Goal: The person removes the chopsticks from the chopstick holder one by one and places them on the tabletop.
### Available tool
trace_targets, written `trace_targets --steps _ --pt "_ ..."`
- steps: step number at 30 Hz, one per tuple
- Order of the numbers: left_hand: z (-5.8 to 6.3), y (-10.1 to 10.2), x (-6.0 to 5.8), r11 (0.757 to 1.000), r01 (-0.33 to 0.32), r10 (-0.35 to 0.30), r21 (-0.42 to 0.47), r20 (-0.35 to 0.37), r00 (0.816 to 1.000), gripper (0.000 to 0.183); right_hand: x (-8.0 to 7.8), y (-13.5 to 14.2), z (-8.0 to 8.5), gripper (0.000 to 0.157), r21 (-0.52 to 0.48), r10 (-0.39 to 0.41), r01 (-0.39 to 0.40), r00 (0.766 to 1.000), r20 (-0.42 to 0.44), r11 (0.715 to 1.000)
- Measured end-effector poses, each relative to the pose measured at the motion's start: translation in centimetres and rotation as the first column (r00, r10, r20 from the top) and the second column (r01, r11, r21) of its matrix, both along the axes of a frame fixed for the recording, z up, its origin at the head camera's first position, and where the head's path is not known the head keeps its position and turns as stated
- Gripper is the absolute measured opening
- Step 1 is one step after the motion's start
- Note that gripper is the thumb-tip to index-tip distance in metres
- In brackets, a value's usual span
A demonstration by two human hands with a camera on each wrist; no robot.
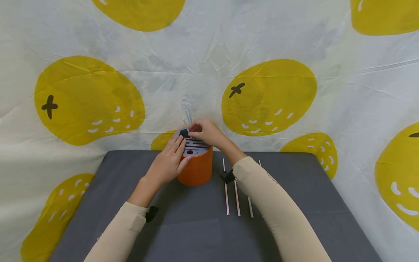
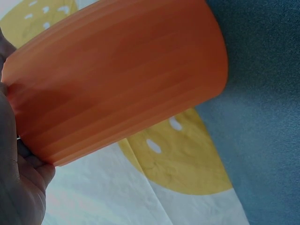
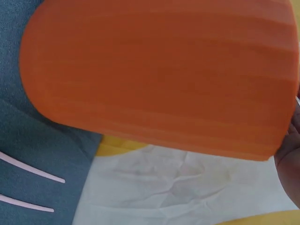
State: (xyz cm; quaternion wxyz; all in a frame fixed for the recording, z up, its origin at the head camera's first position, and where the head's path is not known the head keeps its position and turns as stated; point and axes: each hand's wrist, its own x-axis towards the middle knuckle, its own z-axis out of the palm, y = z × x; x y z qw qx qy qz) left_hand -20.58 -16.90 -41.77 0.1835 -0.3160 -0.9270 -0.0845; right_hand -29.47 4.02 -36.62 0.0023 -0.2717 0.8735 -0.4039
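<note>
An orange cylindrical holder (image 1: 196, 171) stands upright near the table's far edge, with a grey slotted lid (image 1: 198, 150) on top. My left hand (image 1: 168, 158) rests on the lid's left side, fingers extended over it and thumb by the near rim. Above the lid, my right hand (image 1: 206, 133) pinches what looks like a thin pale chopstick (image 1: 186, 125); its lower end is hidden by the fingers. Just behind it, more pale chopsticks (image 1: 188, 115) rise from the holder. In both wrist views the holder's side fills much of the picture, and the fingertips are largely hidden.
Several pale pink chopsticks (image 1: 237, 200) lie roughly parallel on the dark grey table (image 1: 193, 233), right of the holder and partly under the right forearm. A white cloth with yellow fruit shapes (image 1: 209, 47) hangs directly behind the table.
</note>
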Motion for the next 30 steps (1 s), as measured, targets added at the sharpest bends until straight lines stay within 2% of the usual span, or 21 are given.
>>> trace_targets --steps 5,10,14,17,21,23,30 --pt "0.1 -0.1 0.0 1.000 0.004 -0.003 0.008 -0.007 1.000 0.066 0.2 -0.5 -0.1 0.013 0.008 -0.021 0.021 1.000 -0.008 1.000" --pt "0.0 0.0 0.0 1.000 0.007 -0.007 0.008 0.005 1.000 0.067 0.5 -0.1 0.3 0.012 -0.016 -0.058 0.057 0.998 -0.037 0.998" --pt "0.1 -0.1 0.1 1.000 -0.005 0.005 0.013 0.004 1.000 0.067 0.5 0.5 1.0 0.014 -0.089 -0.076 0.070 0.995 -0.070 0.994" --pt "0.2 -0.2 0.2 1.000 -0.013 0.013 0.020 0.004 1.000 0.066 0.4 1.0 1.7 0.015 -0.198 -0.055 0.042 0.996 -0.063 0.979" --pt "0.3 -0.3 0.3 1.000 -0.018 0.018 0.022 0.016 1.000 0.066 0.6 1.8 2.7 0.016 -0.371 -0.030 0.010 0.998 -0.047 0.929" --pt "0.3 -0.3 0.3 1.000 -0.020 0.019 0.025 0.022 1.000 0.066 0.6 2.4 3.3 0.015 -0.442 -0.047 0.017 0.997 -0.057 0.897" --pt "0.3 -0.5 0.3 1.000 -0.022 0.022 0.020 0.014 1.000 0.067 1.2 4.2 5.4 0.016 -0.651 -0.097 0.031 0.993 -0.065 0.758"
